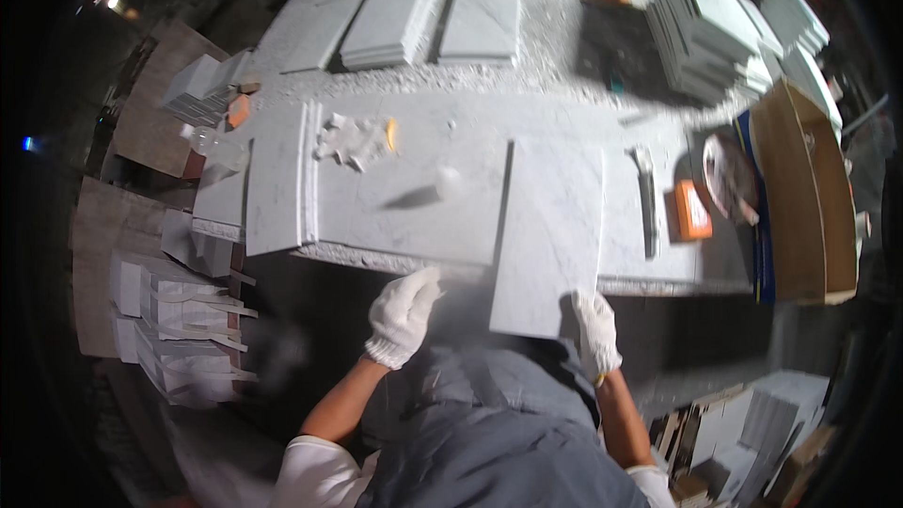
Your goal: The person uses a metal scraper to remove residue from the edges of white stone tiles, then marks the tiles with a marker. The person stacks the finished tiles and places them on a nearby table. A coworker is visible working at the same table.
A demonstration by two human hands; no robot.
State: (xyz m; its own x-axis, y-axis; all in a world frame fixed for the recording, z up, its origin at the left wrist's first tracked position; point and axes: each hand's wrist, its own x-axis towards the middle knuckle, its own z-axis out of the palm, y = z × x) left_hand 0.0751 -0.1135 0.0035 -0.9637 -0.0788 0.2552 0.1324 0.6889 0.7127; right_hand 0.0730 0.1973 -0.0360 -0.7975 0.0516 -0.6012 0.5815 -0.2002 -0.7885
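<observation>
A white marble tile (550,235) with faint grey veins lies on the workbench, its near end jutting out past the front edge. My right hand (596,331), in a white knit glove, grips this tile at its near right corner. My left hand (403,316), gloved the same way, is apart from the tile, in front of the bench edge. Its fingers are closed together, and whatever they may hold is hidden. A blurred white round thing (448,183) is on the bench left of the tile. Farther left lies a crumpled white glove (356,139) with a yellow cuff.
Stacked tiles (282,179) stand at the bench's left, and a tall tile stack (701,28) at the far right. Right of the tile are a dark bar-like tool (647,202), an orange block (693,211), a round dish (730,177) and a cardboard box (807,198). Bundled pieces (179,310) sit lower left.
</observation>
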